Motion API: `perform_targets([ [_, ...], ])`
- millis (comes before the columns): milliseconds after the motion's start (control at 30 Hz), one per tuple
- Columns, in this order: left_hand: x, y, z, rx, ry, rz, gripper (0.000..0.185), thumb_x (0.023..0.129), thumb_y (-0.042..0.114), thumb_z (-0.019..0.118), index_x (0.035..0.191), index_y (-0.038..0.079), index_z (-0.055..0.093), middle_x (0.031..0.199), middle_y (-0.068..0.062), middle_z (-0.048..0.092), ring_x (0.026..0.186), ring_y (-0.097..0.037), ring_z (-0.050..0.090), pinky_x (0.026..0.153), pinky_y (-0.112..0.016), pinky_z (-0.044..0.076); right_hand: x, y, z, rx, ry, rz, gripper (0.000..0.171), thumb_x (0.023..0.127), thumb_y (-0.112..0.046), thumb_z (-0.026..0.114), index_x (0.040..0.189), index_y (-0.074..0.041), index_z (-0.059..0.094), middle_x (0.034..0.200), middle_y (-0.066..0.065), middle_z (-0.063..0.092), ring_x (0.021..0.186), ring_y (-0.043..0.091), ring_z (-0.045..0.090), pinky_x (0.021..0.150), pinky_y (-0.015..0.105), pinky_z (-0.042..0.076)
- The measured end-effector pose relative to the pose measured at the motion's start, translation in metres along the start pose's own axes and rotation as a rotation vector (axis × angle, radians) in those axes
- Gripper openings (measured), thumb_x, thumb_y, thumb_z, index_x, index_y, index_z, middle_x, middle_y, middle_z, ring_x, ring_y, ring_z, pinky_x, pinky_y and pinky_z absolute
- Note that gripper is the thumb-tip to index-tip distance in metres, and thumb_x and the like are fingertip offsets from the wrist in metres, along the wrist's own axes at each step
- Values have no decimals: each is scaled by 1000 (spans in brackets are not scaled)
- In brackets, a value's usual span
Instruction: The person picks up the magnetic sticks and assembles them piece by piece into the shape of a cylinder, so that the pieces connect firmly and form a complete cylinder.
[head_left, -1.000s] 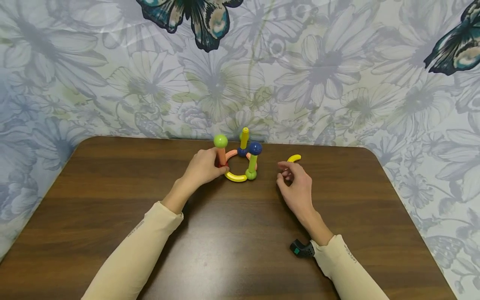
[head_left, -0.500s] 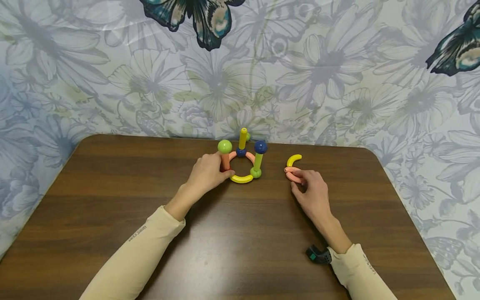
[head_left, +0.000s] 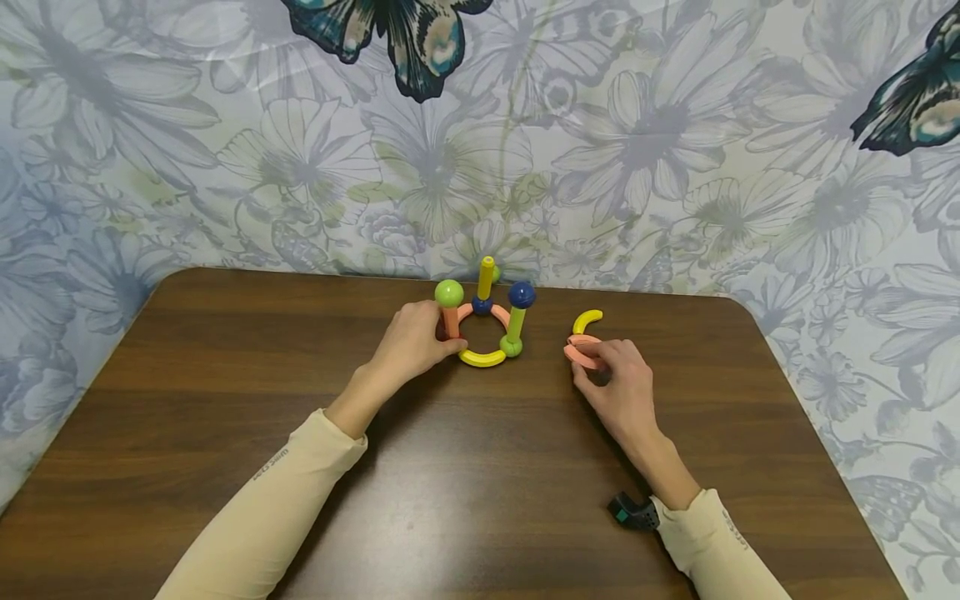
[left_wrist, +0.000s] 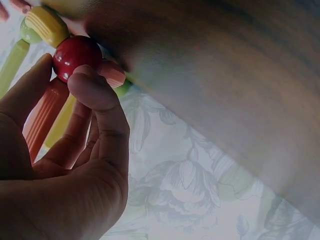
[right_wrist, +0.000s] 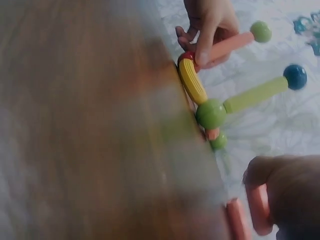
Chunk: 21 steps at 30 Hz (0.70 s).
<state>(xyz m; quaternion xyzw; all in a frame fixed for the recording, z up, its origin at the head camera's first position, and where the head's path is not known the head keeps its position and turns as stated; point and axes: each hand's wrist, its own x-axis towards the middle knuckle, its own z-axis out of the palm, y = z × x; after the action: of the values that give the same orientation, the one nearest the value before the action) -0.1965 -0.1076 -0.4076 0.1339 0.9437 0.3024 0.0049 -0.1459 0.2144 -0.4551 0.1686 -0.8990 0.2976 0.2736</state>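
Observation:
My left hand (head_left: pixel 411 342) pinches the red ball (left_wrist: pixel 76 54) at the base of a stick-and-ball toy frame. That frame is a ring of curved pink and yellow sticks (head_left: pixel 482 359) joined by balls. Three straight sticks rise from it: an orange one topped by a light green ball (head_left: pixel 449 293), a light green one topped by a dark blue ball (head_left: pixel 522 294), and a bare yellow one (head_left: pixel 486 279). On the right, my right hand (head_left: pixel 622 383) pinches a curved pink stick (head_left: pixel 579 357) between thumb and fingers. Just behind it lies another curved pink stick (right_wrist: pixel 237 220).
A curved yellow stick (head_left: pixel 587 321) lies behind the pink ones. Behind the frame, near the table's (head_left: pixel 420 467) back edge, a green ball (head_left: pixel 496 273) shows partly. A flowered wall covering (head_left: pixel 675 167) rises right at that edge.
My right hand has moved right and nearer, uncovering the pink sticks and taking hold of one, then shifted slightly left. My left hand keeps its hold on the red ball.

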Motion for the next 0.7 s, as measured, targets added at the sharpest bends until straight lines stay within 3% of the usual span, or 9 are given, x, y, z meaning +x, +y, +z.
perform_targets([
  [100, -1, -1, 0, 2, -5, -5, 27, 84, 26, 91, 86, 9, 70, 84, -8, 67, 78, -25, 64, 69, -40, 50, 5, -12, 1, 63, 31, -78, 27, 82, -7, 86, 108, -7, 80, 97, 5, 76, 84, 22, 56, 73, 25, 43],
  [300, -1, 1, 1, 9, -16, -27, 27, 85, 27, 90, 84, 10, 69, 85, -6, 67, 80, -26, 67, 71, -42, 54, 18, -48, -1, 132, 71, -217, 26, 81, -7, 86, 106, -7, 80, 96, 5, 75, 84, 24, 53, 73, 30, 41],
  [700, -1, 3, 1, 17, 9, 1, 25, 85, 25, 90, 83, 10, 70, 86, -5, 69, 78, -24, 67, 70, -42, 55, 69, -119, 8, 163, 124, -331, 18, 85, -11, 85, 103, -9, 83, 92, 2, 77, 84, 25, 55, 76, 37, 45],
])
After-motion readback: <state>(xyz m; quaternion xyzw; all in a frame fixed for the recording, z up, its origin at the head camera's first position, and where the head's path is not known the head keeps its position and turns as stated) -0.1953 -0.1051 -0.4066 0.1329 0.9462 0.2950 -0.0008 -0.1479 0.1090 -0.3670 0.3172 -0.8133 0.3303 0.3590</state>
